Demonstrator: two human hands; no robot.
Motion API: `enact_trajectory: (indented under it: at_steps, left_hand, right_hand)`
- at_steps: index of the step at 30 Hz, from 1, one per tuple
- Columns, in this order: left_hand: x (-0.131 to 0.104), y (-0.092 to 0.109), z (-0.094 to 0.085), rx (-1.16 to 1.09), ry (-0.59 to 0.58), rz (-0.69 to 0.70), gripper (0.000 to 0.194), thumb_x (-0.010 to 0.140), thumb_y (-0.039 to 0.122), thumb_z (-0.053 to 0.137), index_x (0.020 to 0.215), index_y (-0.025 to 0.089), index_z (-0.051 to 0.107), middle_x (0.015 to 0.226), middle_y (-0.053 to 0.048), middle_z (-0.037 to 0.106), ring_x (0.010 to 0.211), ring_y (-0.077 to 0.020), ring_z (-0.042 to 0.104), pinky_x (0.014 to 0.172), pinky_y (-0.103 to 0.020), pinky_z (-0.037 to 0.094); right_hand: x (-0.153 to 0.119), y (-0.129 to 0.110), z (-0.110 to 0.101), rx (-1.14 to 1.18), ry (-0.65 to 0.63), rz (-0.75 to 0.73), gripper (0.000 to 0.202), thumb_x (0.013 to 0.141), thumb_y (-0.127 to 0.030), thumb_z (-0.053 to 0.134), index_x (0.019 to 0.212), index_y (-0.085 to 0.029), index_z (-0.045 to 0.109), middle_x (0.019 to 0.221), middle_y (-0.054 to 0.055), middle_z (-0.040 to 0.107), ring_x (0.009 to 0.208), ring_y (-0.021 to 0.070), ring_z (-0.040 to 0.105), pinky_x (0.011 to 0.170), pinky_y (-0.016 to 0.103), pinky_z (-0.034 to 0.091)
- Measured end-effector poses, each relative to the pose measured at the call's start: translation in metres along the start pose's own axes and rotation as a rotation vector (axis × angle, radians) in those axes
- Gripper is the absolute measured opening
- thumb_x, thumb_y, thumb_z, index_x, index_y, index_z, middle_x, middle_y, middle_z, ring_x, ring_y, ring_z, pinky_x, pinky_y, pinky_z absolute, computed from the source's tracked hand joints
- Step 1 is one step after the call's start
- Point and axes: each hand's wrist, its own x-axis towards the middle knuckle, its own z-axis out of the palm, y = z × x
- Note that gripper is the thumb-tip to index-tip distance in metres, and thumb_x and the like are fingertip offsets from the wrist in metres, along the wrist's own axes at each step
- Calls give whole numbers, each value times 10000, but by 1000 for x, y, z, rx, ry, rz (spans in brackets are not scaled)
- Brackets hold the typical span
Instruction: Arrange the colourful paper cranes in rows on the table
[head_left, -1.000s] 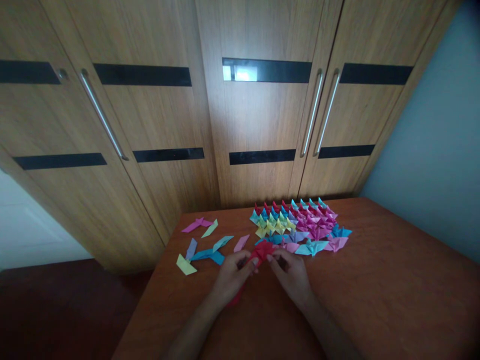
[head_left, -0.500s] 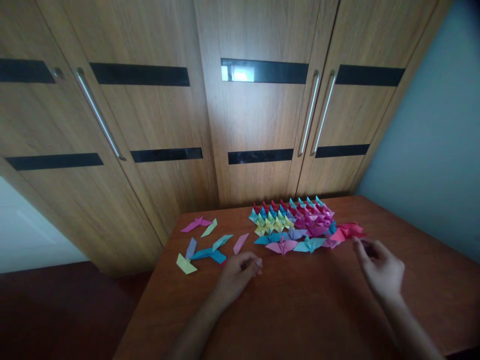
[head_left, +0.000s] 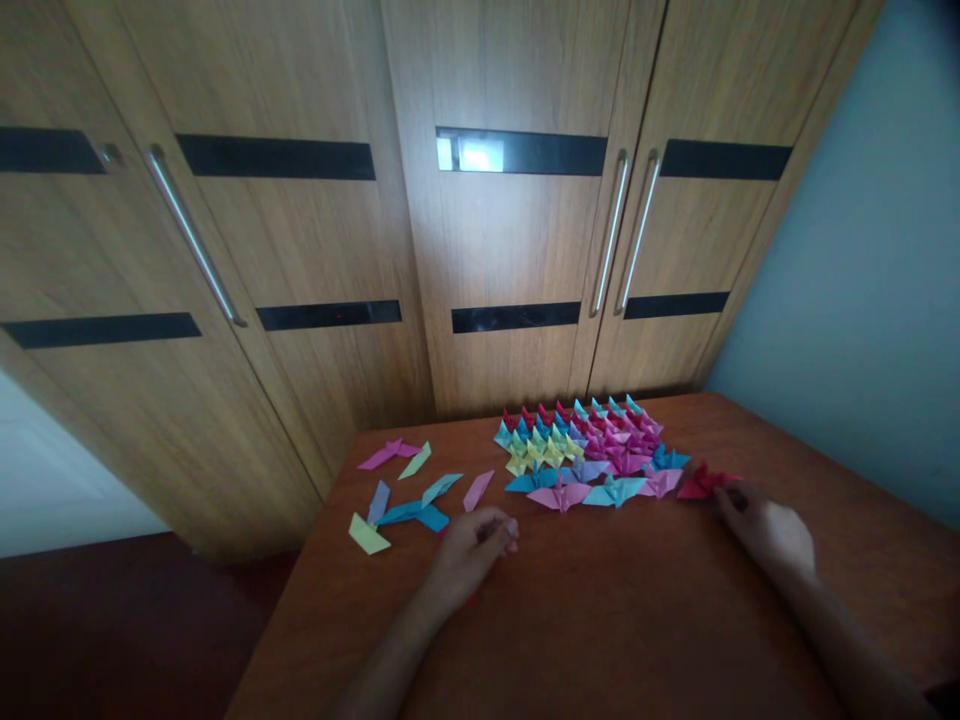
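At the right end of the front row, my right hand point(head_left: 769, 530) pinches a red paper crane point(head_left: 705, 483) that rests at table level. My left hand point(head_left: 472, 548) is curled above the table, its fingertips drawn together; whatever they might hold is too small to make out. Packed rows of small folded cranes point(head_left: 585, 438) stand at the back of the table. In front of them lie wider-winged ones, among them a pink crane point(head_left: 559, 495), a turquoise crane point(head_left: 615, 489) and a blue crane point(head_left: 666, 459).
Flat folded papers lie on the left, including a yellow piece point(head_left: 368, 534), a blue piece point(head_left: 412, 513) and a magenta piece point(head_left: 388, 453). The brown table point(head_left: 600, 620) backs onto a wooden wardrobe point(head_left: 502, 240), with a bluish wall point(head_left: 847, 300) on the right.
My right hand has lowered the red crane to the table, a little right of the group, uncovering the blue crane. My left hand has barely moved.
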Motion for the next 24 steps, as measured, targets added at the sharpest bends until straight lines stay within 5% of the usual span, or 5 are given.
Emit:
enact_trajectory:
  at_steps: [24]
  left_hand:
    - [1, -2, -1, 25, -16, -5, 299, 860, 405, 495, 747, 155, 614, 696, -21, 642, 670, -150, 581, 625, -223, 421]
  right_hand:
    - [7, -16, 5, -11, -54, 27, 481, 845, -558, 354, 1096, -264, 641, 886, 106, 701, 753, 287, 656, 539, 313, 432]
